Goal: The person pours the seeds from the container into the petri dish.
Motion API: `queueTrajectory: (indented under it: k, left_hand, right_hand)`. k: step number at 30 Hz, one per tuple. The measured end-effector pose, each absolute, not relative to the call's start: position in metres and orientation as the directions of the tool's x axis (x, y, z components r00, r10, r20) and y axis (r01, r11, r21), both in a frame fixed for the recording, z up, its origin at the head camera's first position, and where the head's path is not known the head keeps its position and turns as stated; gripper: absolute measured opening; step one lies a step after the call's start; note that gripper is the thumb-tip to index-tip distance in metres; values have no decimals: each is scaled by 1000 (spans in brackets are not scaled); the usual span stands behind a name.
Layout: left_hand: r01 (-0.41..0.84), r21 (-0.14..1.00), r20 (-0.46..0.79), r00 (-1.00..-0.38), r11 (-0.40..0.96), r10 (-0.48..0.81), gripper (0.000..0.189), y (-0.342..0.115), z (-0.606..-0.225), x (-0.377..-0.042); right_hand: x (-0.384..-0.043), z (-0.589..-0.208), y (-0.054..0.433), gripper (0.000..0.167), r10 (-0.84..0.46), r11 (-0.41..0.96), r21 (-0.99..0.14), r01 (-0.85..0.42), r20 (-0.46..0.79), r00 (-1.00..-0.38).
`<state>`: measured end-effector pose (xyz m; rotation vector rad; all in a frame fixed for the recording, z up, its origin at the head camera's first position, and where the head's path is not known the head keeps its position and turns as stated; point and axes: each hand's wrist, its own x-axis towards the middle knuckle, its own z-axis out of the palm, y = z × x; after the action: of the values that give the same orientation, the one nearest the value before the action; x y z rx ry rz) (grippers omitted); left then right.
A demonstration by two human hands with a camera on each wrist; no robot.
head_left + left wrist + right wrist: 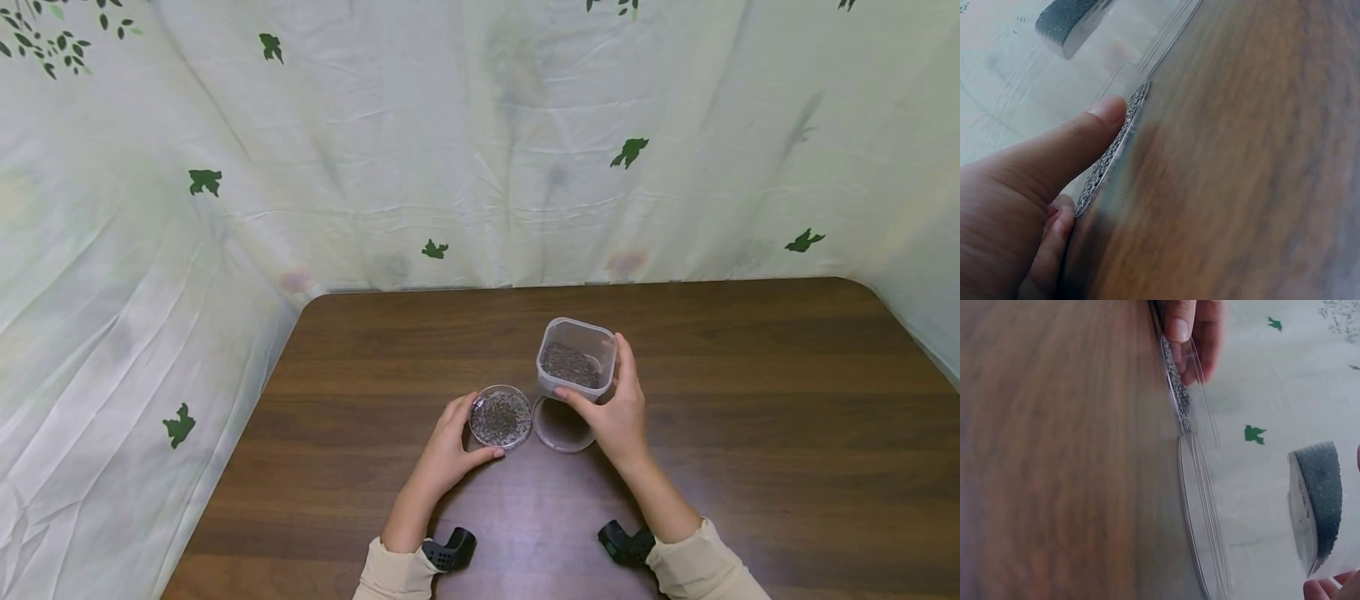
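My left hand (448,452) holds a clear petri dish (501,418) at its side, thumb at the near edge and fingers round the left; the dish sits on the table. Dark grey granules cover the dish's bottom, also seen in the left wrist view. My right hand (621,415) grips a clear square plastic container (596,346) between thumb and fingers. This container is raised above the table and tilted, with dark granules gathered inside. Beneath it lies a clear round dish or lid (564,433), right beside the petri dish and partly hidden by the container.
The brown wooden table (765,417) extends to both sides and behind the hands. A pale cloth (465,150) with green leaf shapes hangs along its back and left. Black devices (452,550) are strapped at both wrists.
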<state>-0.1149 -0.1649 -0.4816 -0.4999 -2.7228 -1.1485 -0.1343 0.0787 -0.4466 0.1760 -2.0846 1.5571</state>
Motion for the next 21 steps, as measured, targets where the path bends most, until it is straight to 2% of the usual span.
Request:
queueTrajectory:
  k: [6, 14, 21]
  left_hand:
    - [352, 667, 249, -936, 657, 248, 87, -164, -481, -115]
    - [363, 664, 262, -932, 654, 251, 86, -164, -479, -114]
    - [355, 664, 252, -935, 658, 250, 87, -165, -480, -114]
  right_hand:
    - [-133, -447, 84, 102, 217, 324, -861, -393, 472, -855]
    - [-121, -424, 85, 96, 237, 319, -858, -403, 484, -842]
    - [-133, -450, 98, 102, 262, 326, -870, -369, 458, -850]
